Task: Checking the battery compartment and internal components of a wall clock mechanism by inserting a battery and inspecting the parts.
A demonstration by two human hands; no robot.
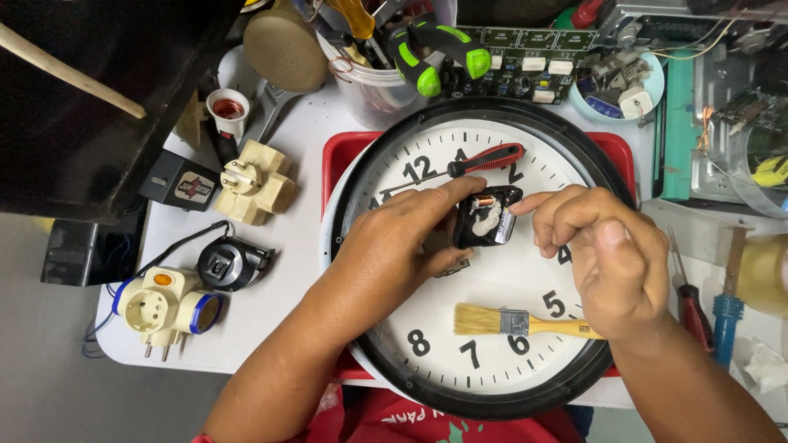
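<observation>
Your white bench [271, 328] is crowded, and the biggest thing on it is a round wall clock [480, 254] with a black rim, lying face up on a red tray [341, 152]. At the clock's centre sits a small black clock movement [486, 216], its case open. Your left hand [394, 246] grips the movement, forefinger over its top edge and thumb under it. Your right hand [603, 258] is just beside it, fingers curled, fingertips [525, 203] touching its right edge. A wooden-handled paintbrush [525, 322] lies on the lower dial, a red-handled screwdriver [484, 162] on the upper.
</observation>
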